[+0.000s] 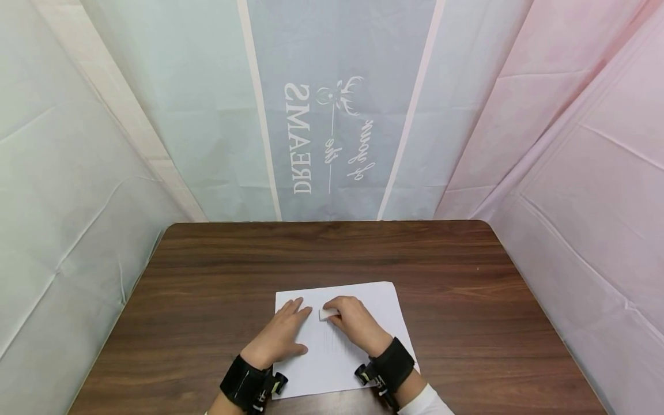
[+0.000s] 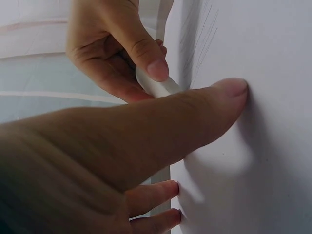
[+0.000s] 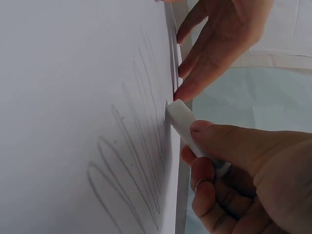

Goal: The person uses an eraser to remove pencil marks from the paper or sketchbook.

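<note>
A white sheet of paper [image 1: 358,369] lies on the table, with grey pencil strokes [image 3: 131,146] across its middle. My right hand [image 1: 355,324] pinches a white eraser [image 3: 187,124] between thumb and curled fingers. One end of the eraser touches the paper beside the strokes. On the left part of the sheet my left hand [image 1: 280,337] rests with spread, straight fingers, their tips on the paper. In the left wrist view the left thumb [image 2: 195,114] presses on the sheet and hides part of the eraser's working end.
The brown wooden table [image 1: 218,288] extends around the paper. Pale fabric curtains [image 1: 332,34] hang behind it and on both sides. Each wrist wears a black band with a small camera, the right band [image 1: 393,364] over the sheet's lower right edge.
</note>
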Demonstrator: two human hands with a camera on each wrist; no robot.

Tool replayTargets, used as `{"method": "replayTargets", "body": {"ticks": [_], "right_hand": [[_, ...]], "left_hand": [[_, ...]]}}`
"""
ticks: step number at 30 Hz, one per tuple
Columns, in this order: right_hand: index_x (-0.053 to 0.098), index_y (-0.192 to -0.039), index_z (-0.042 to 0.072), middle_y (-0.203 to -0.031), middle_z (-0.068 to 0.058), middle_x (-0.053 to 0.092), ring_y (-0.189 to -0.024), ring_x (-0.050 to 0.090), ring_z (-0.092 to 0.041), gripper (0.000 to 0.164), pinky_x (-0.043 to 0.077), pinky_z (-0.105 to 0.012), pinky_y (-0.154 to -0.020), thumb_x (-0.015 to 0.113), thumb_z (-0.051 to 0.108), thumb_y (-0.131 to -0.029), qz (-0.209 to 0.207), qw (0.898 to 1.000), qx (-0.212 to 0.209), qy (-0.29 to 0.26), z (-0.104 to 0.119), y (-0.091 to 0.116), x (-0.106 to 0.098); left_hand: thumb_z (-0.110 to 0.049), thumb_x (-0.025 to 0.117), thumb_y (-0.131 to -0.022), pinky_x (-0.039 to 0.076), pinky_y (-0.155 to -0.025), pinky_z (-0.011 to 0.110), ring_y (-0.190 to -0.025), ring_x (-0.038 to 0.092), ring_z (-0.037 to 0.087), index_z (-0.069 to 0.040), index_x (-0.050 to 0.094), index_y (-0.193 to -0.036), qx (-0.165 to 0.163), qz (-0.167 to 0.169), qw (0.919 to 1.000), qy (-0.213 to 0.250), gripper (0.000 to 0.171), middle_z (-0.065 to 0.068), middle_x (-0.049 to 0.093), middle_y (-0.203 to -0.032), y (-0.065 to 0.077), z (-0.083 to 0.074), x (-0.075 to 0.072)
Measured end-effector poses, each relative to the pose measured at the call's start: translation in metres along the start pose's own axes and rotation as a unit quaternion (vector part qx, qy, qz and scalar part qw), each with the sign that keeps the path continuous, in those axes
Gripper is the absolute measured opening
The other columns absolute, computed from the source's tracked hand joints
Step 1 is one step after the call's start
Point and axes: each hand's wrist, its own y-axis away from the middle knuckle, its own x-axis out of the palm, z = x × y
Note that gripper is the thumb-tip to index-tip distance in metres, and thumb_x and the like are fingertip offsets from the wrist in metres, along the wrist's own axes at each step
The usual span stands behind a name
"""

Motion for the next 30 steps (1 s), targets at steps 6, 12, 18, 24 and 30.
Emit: {"method": "replayTargets", "body": {"ticks": [6, 12, 18, 24, 30], "right_hand": [[0.077, -0.108, 0.004, -0.11, -0.009, 0.077, -0.104, 0.073, -0.021, 0.019, 0.061, -0.03, -0.082, 0.074, 0.005, -0.089, -0.006, 1.0, 0.002, 0.004, 0.0, 0.0005, 0.0015], [0.077, -0.106, 0.004, -0.108, -0.009, 0.077, -0.103, 0.073, -0.022, 0.018, 0.061, -0.032, -0.083, 0.075, 0.005, -0.089, -0.016, 1.0, -0.002, 0.01, -0.0005, 0.0011, 0.0025], [0.078, -0.104, 0.005, -0.106, -0.008, 0.077, -0.102, 0.073, -0.022, 0.016, 0.061, -0.034, -0.085, 0.075, 0.005, -0.088, -0.022, 1.0, -0.002, 0.016, -0.001, 0.0017, 0.0026], [0.078, -0.103, 0.004, -0.105, -0.008, 0.077, -0.101, 0.073, -0.023, 0.016, 0.061, -0.035, -0.084, 0.076, 0.003, -0.087, -0.023, 1.0, 0.0, 0.017, -0.0011, 0.0025, 0.0021], [0.077, -0.103, 0.004, -0.104, -0.008, 0.077, -0.1, 0.073, -0.023, 0.017, 0.061, -0.035, -0.083, 0.077, 0.003, -0.086, -0.026, 0.999, 0.003, 0.021, -0.0024, 0.0026, 0.0022]], "left_hand": [[-0.015, 0.092, -0.07, 0.036, -0.116, 0.064, -0.145, 0.037, 0.052, 0.002, 0.057, -0.138, 0.0, -0.001, 1.0, 0.0, 0.079, 0.03, 0.042, -0.154, -0.0009, 0.0, 0.0003], [-0.015, 0.091, -0.07, 0.034, -0.116, 0.066, -0.146, 0.035, 0.052, 0.002, 0.056, -0.139, -0.002, 0.006, 0.9999, 0.008, 0.079, 0.031, 0.04, -0.155, 0.0, 0.0004, 0.0001], [-0.016, 0.091, -0.072, 0.033, -0.116, 0.068, -0.147, 0.034, 0.052, 0.0, 0.055, -0.141, -0.008, 0.013, 0.9998, 0.011, 0.08, 0.03, 0.039, -0.157, -0.001, 0.0013, -0.0003], [-0.016, 0.091, -0.072, 0.032, -0.115, 0.069, -0.147, 0.034, 0.052, 0.001, 0.055, -0.141, -0.008, 0.014, 0.9998, 0.013, 0.08, 0.031, 0.039, -0.157, -0.0014, 0.0018, -0.0001], [-0.016, 0.092, -0.07, 0.033, -0.114, 0.07, -0.147, 0.034, 0.052, 0.001, 0.056, -0.14, -0.009, 0.01, 0.9998, 0.014, 0.08, 0.031, 0.04, -0.156, -0.0012, 0.0004, 0.0]]}}
